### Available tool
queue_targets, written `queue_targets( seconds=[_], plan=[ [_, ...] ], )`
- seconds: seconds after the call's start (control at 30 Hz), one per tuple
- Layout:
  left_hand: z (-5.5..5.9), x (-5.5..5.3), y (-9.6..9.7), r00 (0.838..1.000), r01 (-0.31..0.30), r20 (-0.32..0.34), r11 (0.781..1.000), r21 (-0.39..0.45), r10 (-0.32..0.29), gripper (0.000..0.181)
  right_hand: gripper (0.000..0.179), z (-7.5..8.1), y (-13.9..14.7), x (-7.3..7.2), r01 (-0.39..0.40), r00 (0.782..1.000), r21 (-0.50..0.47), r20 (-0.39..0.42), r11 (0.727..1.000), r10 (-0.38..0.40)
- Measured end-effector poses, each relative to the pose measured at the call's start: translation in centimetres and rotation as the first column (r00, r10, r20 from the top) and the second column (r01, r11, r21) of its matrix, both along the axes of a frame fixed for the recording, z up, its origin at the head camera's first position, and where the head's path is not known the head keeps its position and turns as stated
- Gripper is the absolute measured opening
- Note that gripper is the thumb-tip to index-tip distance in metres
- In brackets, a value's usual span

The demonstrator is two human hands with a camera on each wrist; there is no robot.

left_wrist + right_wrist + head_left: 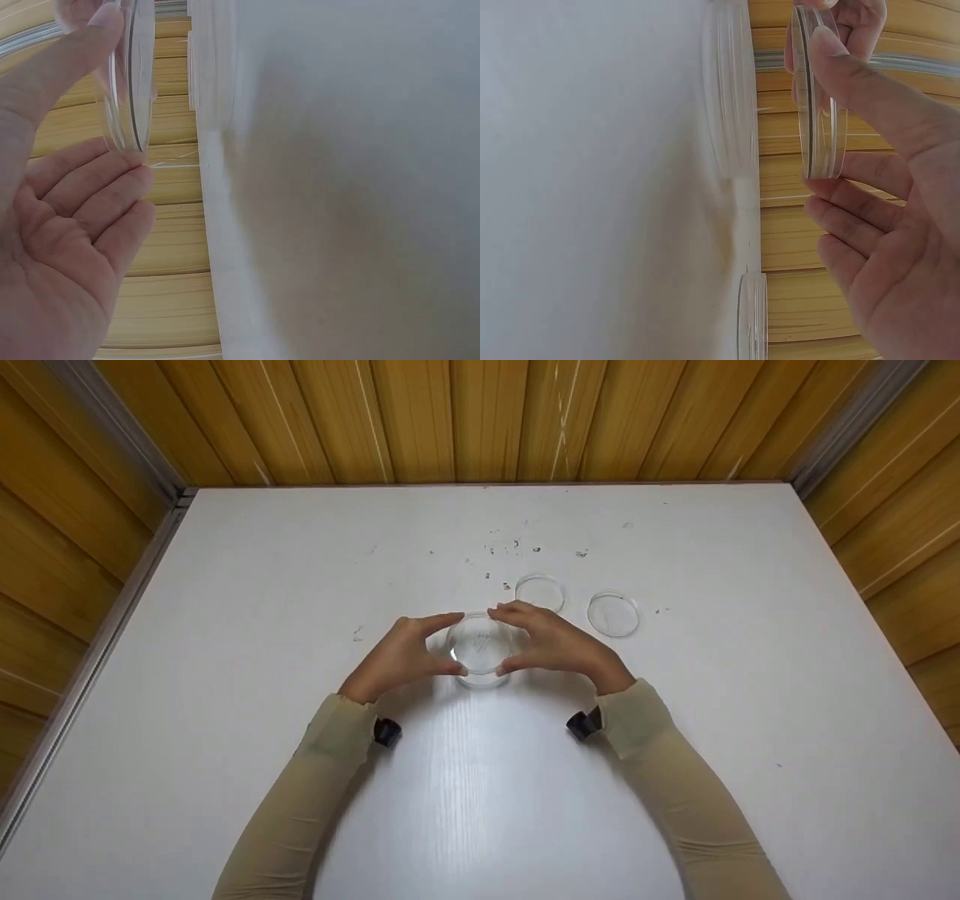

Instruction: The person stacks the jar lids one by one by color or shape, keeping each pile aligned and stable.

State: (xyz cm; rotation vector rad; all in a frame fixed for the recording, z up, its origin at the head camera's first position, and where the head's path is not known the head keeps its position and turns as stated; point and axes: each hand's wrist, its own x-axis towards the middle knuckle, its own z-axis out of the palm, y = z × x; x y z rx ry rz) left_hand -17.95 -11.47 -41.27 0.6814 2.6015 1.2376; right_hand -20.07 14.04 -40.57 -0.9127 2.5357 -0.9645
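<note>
Both hands hold a clear petri dish (480,643) between them, raised above the white table. The left hand (401,654) pinches its left side, with the thumb at the near rim and the fingers at the far rim. On the opposite side the right hand (562,641) grips it the same way. The held petri dish (821,112) appears level, with a visible gap beneath it. Under it, what looks like a stack of clear dishes (731,97) rests on the table; its near edge peeks out in the head view.
Two more clear round dishes lie on the table beyond and right of the hands, one nearer (540,594) and one further right (613,615). Small dark marks (516,544) dot the tabletop towards the back. Wood-patterned walls (487,420) stand behind and at both sides.
</note>
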Motion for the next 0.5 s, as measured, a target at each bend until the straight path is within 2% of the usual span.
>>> queue_targets(
  seconds=[0.37, 0.5],
  plan=[
    [-0.46, 0.34, 0.16, 1.0, -0.005, 0.023, 0.998, -0.057, 0.007, 0.074, 0.081, -0.56, -0.01, 0.42, -0.009, 1.0, 0.009, 0.023, 1.0, 0.009],
    [-0.64, 0.41, 0.07, 0.999, -0.008, 0.037, 0.999, -0.048, 0.009, 0.074, 0.081, -0.73, 0.03, 0.55, 0.001, 0.999, -0.001, 0.036, 1.0, -0.001]
  ],
)
